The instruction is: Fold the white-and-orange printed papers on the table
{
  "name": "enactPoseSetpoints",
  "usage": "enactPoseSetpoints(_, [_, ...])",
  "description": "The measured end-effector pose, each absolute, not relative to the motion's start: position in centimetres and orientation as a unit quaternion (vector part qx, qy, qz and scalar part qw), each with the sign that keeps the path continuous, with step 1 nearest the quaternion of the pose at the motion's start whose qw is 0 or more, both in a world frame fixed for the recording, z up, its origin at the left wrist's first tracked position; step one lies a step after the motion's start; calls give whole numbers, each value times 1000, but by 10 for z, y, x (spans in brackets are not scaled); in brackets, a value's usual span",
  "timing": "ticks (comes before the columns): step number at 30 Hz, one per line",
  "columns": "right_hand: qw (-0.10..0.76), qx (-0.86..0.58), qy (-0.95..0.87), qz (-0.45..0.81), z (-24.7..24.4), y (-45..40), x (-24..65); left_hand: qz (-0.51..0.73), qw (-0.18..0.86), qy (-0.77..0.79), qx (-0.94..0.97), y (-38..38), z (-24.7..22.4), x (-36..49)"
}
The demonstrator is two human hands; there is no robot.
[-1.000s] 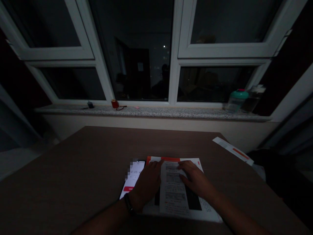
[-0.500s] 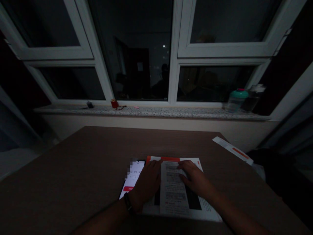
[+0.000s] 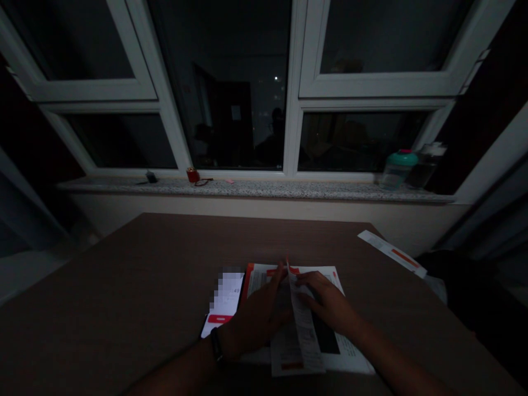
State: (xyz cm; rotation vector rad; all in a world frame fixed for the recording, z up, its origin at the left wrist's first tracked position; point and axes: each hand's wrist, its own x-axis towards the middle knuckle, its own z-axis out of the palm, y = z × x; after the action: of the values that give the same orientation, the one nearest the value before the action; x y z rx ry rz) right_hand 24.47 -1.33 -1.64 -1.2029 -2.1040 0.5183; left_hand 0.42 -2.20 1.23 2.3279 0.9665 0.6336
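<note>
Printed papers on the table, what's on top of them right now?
A narrow raised page lies across the printed papers, with the left hand and right hand on either side of it. The print beneath the page and hands is covered.

A printed page (image 3: 301,324) of the open booklet (image 3: 332,352) curls upward between your left hand (image 3: 258,319) and your right hand (image 3: 325,302), touching both. Just beside your left hand, a lit smartphone (image 3: 220,313) lies on the brown table (image 3: 124,286), and a black wristband (image 3: 216,346) circles your left wrist.
</note>
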Motion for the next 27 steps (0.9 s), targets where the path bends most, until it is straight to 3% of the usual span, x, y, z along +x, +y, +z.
enactPoseSetpoints(6, [421,-435,-779,165,-9,-20,245,192,224,321,900,-25,15,6])
enactPoseSetpoints(11, [393,-418,-810,120,-7,-26,244,149,172,303,925,-24,11,5])
enactPoseSetpoints(17, [435,-451,-771,114,-7,-22,248,118,159,332,922,-20,5,1])
enactPoseSetpoints(27, [421,-458,-777,98,-8,-14,251,160,77,396,901,-12,-2,-2])
